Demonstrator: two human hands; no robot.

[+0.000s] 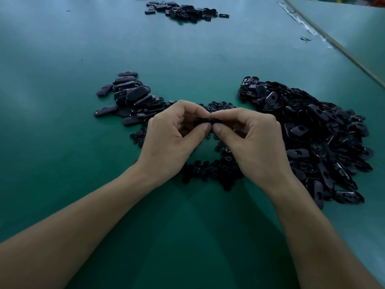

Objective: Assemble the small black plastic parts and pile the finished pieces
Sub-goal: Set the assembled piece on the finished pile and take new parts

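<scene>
Left hand (pixel 175 132) & right hand (pixel 252 140) both pinch one part (pixel 205 122) mid-assembly; done pile (pixel 133 99) small vs. shell heap (pixel 312 132), so prob. most work remains.

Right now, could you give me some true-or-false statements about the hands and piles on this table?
1. The left hand and right hand pinch one black part between them. True.
2. The left pile is bigger than the right pile. False: the right pile is much the larger.
3. Small round pieces lie on the table below the hands. True.
4. The table is red. False: it is green.
5. The far pile touches the left pile. False: bare table separates them.
</scene>
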